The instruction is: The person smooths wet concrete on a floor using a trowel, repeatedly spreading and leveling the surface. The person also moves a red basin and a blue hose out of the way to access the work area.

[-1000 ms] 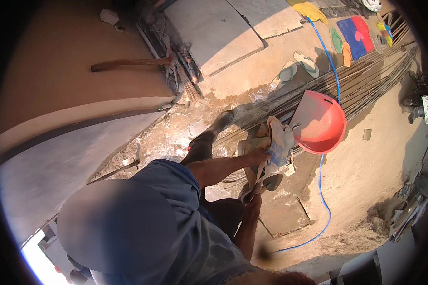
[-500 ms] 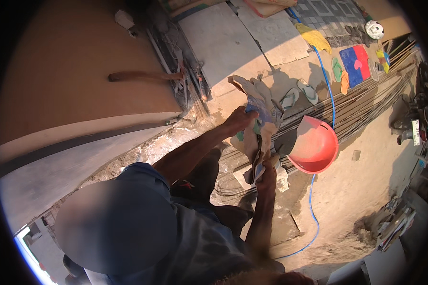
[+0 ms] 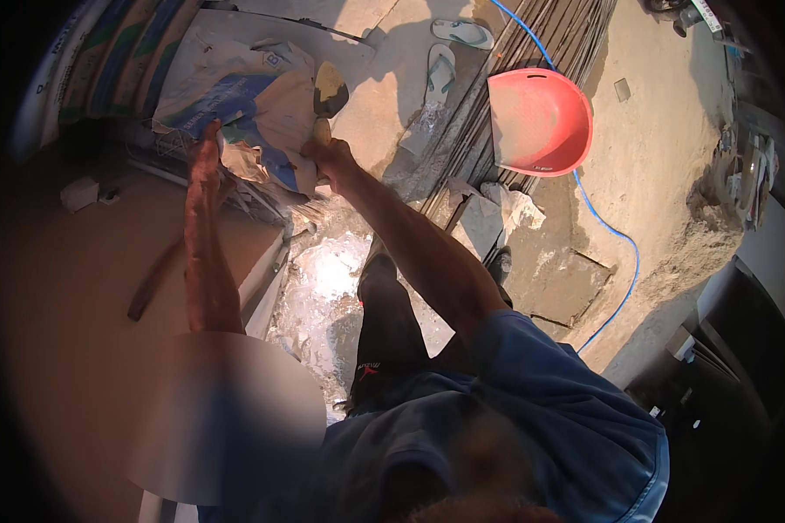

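Observation:
A torn brown paper sack (image 3: pixel 283 109) with blue print hangs spread out at the upper left. My left hand (image 3: pixel 206 148) reaches far forward, its fingers closed on the sack's near left edge. On the right edge of the sack, my right hand (image 3: pixel 327 161) is closed around what looks like a trowel (image 3: pixel 330 91). Its rounded blade, half in shade, points away from me. Whether the right fingers also pinch the paper cannot be told.
Full sacks (image 3: pixel 131 61) stand stacked at the far left. A red basin (image 3: pixel 576 131) rests by long metal rods (image 3: pixel 532 52). A blue hose (image 3: pixel 615 231) runs past it. Sandals (image 3: pixel 440 74) lie beyond, and a brown curved bar (image 3: pixel 153 283) is near my left forearm.
My view has turned. Both hands have carried the sack left, away from the basin and toward the stacked sacks, and the paper is now spread wider.

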### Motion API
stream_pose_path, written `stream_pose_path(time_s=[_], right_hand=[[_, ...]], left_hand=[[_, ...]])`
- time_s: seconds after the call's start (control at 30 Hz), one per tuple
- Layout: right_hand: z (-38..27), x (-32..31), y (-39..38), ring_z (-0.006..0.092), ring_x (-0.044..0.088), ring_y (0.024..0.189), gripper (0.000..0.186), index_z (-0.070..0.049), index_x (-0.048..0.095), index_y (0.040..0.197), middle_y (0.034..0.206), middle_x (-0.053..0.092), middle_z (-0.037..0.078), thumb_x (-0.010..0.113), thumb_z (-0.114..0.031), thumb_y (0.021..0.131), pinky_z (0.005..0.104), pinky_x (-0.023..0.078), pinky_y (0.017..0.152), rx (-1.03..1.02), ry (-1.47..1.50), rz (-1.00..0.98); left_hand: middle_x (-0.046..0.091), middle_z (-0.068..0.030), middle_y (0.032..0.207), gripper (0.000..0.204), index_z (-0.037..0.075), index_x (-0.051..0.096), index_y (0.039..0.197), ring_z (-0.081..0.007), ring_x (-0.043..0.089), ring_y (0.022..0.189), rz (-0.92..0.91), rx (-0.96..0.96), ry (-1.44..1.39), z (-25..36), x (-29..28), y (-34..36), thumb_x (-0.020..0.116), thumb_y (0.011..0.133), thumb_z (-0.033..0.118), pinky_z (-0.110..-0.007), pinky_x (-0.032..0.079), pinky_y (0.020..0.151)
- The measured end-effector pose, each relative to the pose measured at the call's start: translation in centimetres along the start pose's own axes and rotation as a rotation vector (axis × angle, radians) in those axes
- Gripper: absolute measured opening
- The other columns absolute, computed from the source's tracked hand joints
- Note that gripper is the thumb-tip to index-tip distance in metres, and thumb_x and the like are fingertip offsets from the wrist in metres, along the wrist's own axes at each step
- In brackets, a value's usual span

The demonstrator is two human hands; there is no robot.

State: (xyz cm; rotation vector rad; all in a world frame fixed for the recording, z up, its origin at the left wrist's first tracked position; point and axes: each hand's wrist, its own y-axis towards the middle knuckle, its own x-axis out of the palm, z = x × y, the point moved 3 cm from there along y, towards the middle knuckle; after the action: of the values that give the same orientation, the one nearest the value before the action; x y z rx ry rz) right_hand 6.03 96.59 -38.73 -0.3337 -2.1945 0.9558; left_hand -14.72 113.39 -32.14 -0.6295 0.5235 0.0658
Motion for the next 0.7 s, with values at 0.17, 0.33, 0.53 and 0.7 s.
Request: stream_pose_path(time_s=[0.17, 0.33, 0.53, 0.7], right_hand=[[6.7, 3.6, 4.9, 0.0216, 0.069, 0.071, 0.036, 0.007, 0.062, 0.113, 0.088, 0.069, 0.012, 0.073, -0.013, 0.086, 0.035, 0.056, 0.056, -0.05, -0.087, -0.1], [6.0, 3.5, 4.0, 0.0189, 0.07, 0.072, 0.043, 0.004, 0.062, 0.116, 0.091, 0.069, 0.012, 0.076, -0.025, 0.088, 0.0332, 0.056, 0.057, 0.103, -0.121, -0.004], [-0.1, -2.7, -4.0, 0.0147, 0.069, 0.068, 0.042, -0.003, 0.062, 0.108, 0.085, 0.067, 0.008, 0.078, -0.037, 0.09, 0.0317, 0.055, 0.057, 0.115, -0.257, 0.134], [0.5, -19.8, -13.6, 0.0132, 0.067, 0.066, 0.039, -0.008, 0.06, 0.107, 0.081, 0.064, 0.003, 0.078, -0.039, 0.09, 0.0298, 0.053, 0.054, 0.189, -0.397, 0.3]], left_hand=[[0.066, -0.0097, 0.125, 0.058, -0.001, 0.064, 0.13, -0.0216, 0.064, 0.11, -0.076, -0.034, -0.218, -7.5, -5.5, 6.8, 0.079, 0.087, 0.036, -0.037, 0.05, 0.096], [0.063, -0.0083, 0.133, 0.067, 0.001, 0.056, 0.14, -0.0207, 0.063, 0.116, -0.17, -0.079, -0.02, -3.6, -5.9, 5.6, 0.079, 0.089, 0.037, -0.037, 0.05, 0.098], [0.062, -0.0065, 0.134, 0.073, 0.003, 0.053, 0.144, -0.0183, 0.062, 0.115, -0.083, -0.02, -0.105, -6.0, -6.8, 5.2, 0.079, 0.088, 0.042, -0.037, 0.05, 0.095], [0.07, -0.0061, 0.1, 0.057, 0.003, 0.068, 0.119, -0.0189, 0.065, 0.087, 0.37, 0.167, 0.289, -0.9, -5.9, -4.7, 0.073, 0.091, 0.052, -0.034, 0.052, 0.078]])
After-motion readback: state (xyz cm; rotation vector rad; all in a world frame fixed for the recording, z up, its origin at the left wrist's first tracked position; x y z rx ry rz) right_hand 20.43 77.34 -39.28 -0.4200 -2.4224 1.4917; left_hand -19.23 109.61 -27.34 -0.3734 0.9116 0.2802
